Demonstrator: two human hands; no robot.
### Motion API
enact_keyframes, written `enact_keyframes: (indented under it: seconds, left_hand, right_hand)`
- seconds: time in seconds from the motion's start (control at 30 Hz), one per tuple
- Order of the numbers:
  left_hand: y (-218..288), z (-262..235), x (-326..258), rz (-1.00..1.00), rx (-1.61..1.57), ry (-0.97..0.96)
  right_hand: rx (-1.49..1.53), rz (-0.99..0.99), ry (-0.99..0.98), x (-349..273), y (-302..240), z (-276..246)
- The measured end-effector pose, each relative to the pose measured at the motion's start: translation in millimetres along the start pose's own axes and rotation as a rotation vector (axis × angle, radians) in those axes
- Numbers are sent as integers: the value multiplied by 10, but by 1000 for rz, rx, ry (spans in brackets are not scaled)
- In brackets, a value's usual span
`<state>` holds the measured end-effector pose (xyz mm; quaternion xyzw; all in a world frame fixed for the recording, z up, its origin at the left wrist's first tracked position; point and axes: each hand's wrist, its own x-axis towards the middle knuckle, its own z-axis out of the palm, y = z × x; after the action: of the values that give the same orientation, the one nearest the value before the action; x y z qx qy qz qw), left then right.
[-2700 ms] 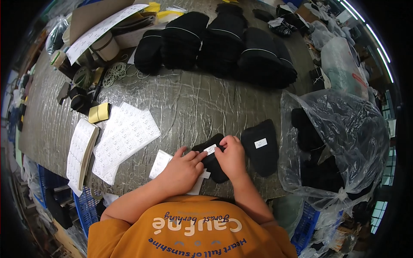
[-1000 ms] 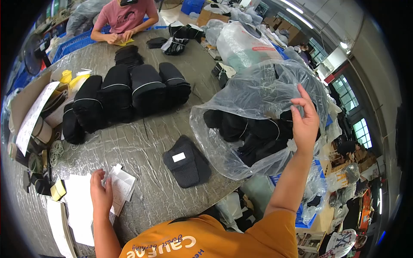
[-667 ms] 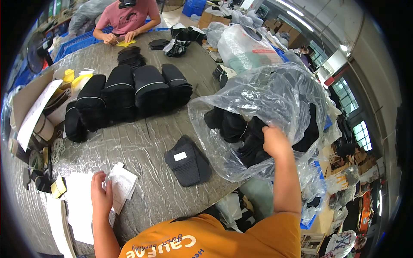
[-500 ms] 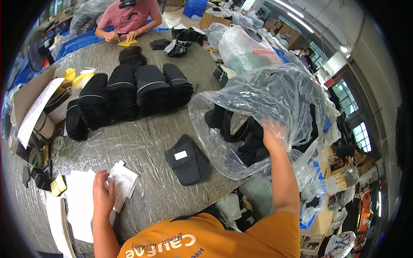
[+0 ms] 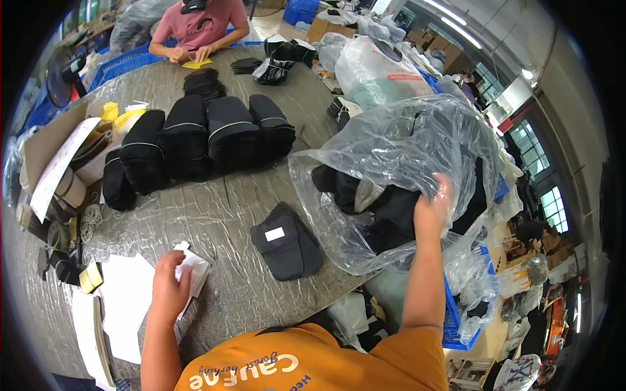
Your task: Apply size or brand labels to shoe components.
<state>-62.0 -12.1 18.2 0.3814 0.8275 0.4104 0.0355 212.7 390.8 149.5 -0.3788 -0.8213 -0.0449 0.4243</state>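
My right hand (image 5: 432, 210) is at the mouth of a large clear plastic bag (image 5: 365, 153), its slightly blurred fingers stretched upward against the film. Black fabric pieces (image 5: 391, 215) lie inside the bag, partly hidden by the plastic and my hand. My left hand (image 5: 171, 287) is over white paper slips (image 5: 195, 274), fingers loosely bent and thumb apart, with nothing visibly held. Between my hands, a small stack of dark ribbed fabric pieces (image 5: 290, 251) lies flat on the table, a white label (image 5: 274, 234) on top.
Banded black fabric bundles (image 5: 231, 140) stand in a row farther back. White sheets (image 5: 124, 300) lie at the left, near a cardboard box (image 5: 55, 146). Across the table (image 5: 222, 221), a person in pink (image 5: 199, 29) handles a yellow piece (image 5: 197, 64). A blue crate (image 5: 456, 319) stands below the right edge.
My right hand has moved right and up along the bag, shifting the film and exposing more black fabric. My left hand has moved slightly right over the paper slips.
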Motion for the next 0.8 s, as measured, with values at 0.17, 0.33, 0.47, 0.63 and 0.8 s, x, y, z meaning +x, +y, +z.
enact_keyframes:
  seconds: [0.17,0.33,0.47,0.63,0.8]
  left_hand:
    - [399,227,136,126,-80,-170]
    - [827,616,213,66,-416,-573]
    - [1029,1006,261,18,-796,-1061]
    - [1199,1004,281,-156,-1454,-1307]
    - [868,678,225,-454,-1398,-859]
  right_hand:
    - [36,-322,68,-360,-170,-94]
    - [55,-387,168,-833,-242,-58]
    - [164,-184,394,-1011,-395,-32]
    - [307,-353,424,-1107,-1013,-80]
    - [649,-491,140,-1197,-1329,236]
